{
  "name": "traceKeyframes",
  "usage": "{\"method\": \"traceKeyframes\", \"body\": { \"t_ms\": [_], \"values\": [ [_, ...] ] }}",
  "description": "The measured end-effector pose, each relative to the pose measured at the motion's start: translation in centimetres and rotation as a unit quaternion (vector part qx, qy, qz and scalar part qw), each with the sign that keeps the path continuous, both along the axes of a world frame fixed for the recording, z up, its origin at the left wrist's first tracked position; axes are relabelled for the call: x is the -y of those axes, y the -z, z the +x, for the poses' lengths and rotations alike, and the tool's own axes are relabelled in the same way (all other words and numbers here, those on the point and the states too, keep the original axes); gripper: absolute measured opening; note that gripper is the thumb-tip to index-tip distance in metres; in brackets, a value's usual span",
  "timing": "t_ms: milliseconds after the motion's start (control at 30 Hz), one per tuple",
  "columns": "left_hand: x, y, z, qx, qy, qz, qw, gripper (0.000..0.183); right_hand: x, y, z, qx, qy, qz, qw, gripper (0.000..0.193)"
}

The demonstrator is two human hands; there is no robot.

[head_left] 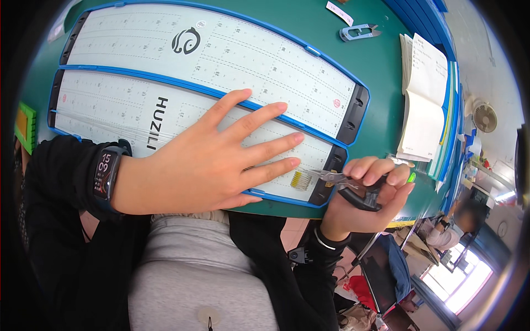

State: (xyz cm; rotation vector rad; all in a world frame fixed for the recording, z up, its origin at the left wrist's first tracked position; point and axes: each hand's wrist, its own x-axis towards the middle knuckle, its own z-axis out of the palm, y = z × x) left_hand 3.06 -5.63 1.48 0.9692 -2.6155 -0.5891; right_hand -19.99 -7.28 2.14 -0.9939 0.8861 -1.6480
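Case (182, 84): resting spread left hand (204, 160) over strands (138, 129), probably steadying them; gripping scissors (361, 202) in right hand (353, 216), likely for control.

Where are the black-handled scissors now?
Head view, right of centre: the black-handled scissors are in the right grip, blades pointing left over the right end of the blue-edged case, just right of the left grip.
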Motion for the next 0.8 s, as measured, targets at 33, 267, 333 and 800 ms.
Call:
{"method": "traceKeyframes", "body": {
  "t_ms": [33, 267, 333, 800],
  "values": [
    [0.01, -0.01, -0.03, -0.001, -0.002, 0.001, 1.0, 0.08, -0.1, -0.1, 0.34, -0.008, 0.012, 0.004, 1.0, 0.036],
    [0.01, -0.16, -0.04, 0.002, -0.002, 0.001, 1.0, 0.082, -0.2, -0.06, 0.13, 0.017, 0.023, 0.0, 1.0, 0.035],
    [-0.01, -0.18, -0.09, 0.002, -0.005, 0.003, 1.0, 0.082, -0.23, 0.0, 0.28, 0.01, 0.026, 0.002, 1.0, 0.034],
    [0.28, -0.69, -0.05, 0.017, 0.001, 0.005, 1.0, 0.083, -0.1, -0.15, -0.24, -0.006, 0.026, -0.005, 1.0, 0.032]
  ]
}}
